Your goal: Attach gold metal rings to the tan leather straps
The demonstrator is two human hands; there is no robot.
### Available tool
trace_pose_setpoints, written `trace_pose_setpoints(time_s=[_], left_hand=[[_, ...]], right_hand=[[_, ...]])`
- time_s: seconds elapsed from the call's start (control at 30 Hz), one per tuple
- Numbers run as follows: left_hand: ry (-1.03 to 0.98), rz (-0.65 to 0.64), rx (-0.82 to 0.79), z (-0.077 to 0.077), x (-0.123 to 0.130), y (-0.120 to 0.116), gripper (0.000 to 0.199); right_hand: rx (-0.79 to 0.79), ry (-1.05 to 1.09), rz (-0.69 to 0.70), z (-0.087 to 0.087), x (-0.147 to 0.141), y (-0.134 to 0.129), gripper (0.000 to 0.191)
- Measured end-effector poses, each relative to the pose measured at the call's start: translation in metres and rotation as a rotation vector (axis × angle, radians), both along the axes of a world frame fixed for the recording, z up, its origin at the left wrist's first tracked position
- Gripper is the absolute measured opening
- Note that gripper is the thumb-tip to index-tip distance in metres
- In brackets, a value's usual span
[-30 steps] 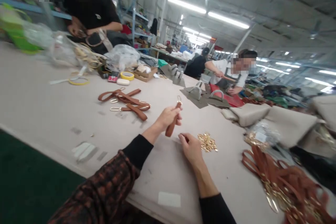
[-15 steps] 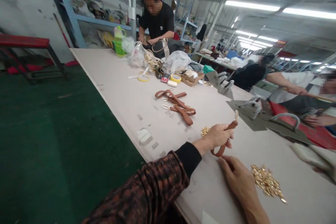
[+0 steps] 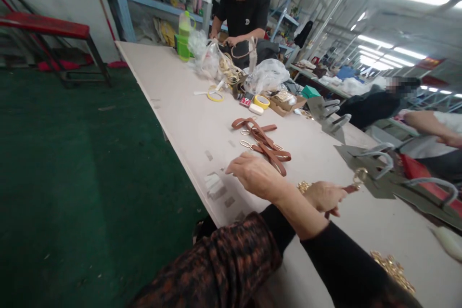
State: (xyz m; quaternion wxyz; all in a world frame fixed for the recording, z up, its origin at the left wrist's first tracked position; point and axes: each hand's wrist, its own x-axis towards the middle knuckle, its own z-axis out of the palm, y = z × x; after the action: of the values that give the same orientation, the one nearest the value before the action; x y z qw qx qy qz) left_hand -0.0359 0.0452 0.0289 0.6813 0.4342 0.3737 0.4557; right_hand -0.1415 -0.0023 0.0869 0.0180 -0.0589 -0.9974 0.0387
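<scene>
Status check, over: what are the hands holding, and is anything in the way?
Left hand gripping brown strap, gold clasp showing. Right hand out front, grip unclear. In the way: right forearm, hiding left wrist.

Straps [image 3: 260, 134], mid-table: brown. Small metal pieces [image 3: 393, 272], near right: gold. Table [image 3: 169, 89]: pale grey-beige. Patterned sleeve [image 3: 224, 262], near: mottled black and rust. Floor [image 3: 108, 178], left: dark green. Stool seat [image 3: 46, 25], far left: red.

left sleeve [image 3: 216, 264]: mottled rust-brown and black print, bunched in soft folds
left cuff [image 3: 277, 227]: plain black, close-fitting
right sleeve [image 3: 335, 257]: plain black toward the wrist, smooth
left hand [image 3: 325, 196]: bare, ungloved
right hand [image 3: 257, 175]: bare, ungloved
</scene>
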Motion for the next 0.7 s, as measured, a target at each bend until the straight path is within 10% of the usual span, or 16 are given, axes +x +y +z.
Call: trace_pose_setpoints(time_s=[0.17,0.7], left_hand=[[-0.102,-0.005,-0.02,-0.007,0.009,-0.001,0.02],[-0.204,-0.069,0.026,0.012,-0.004,-0.015,0.014]], right_hand=[[0.069,-0.205,0.152,-0.02,-0.03,0.01,0.029],[0.113,-0.144,-0.115,-0.019,-0.029,0.002,0.018]])
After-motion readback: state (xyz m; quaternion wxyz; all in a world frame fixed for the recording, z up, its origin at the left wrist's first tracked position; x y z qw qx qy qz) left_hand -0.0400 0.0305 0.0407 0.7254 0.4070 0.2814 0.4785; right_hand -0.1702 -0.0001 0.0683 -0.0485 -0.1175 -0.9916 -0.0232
